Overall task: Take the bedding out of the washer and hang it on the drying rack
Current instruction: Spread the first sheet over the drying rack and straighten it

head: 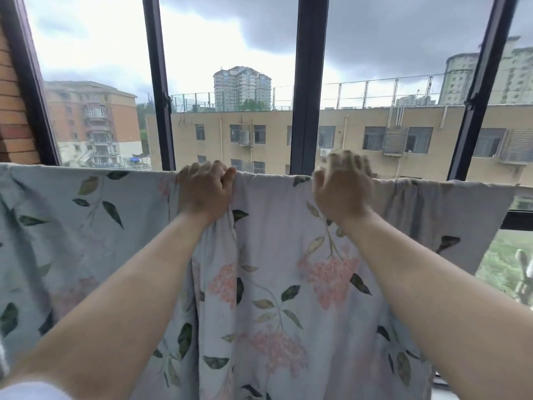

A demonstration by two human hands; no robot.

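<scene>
- Dark-framed windows (pixel 307 82) fill the upper half of the head view, with apartment blocks and a heavy grey sky beyond; a strip of brick wall (pixel 14 111) shows at the upper left.
- Across the middle of the frame the floral bedding sheet (pixel 274 284), pale with pink flower clusters and dark leaves, is draped over a horizontal rail of the drying rack. The rail itself is hidden under the fold, so its shape cannot be told.
- At centre, the left hand (pixel 204 192) has its fingers curled over the top fold and is pinching a bunch of cloth; a thick vertical gather hangs straight below it.
- Right of centre, the right hand (pixel 341 189) is blurred with motion. Its fingers look spread and laid over the top edge, but whether it actually grips the cloth I cannot tell.
- Judging by the drape, the sheet is already on the rack and the step in hand is spreading it flat.
- To do it well: hold the fold firm with the left hand as an anchor, and slide the right hand outward along the edge toward the right of the frame, so that the gather opens out.
- Keep similar lengths hanging on both sides of the rail, or the damp weight may drag the sheet off.
</scene>
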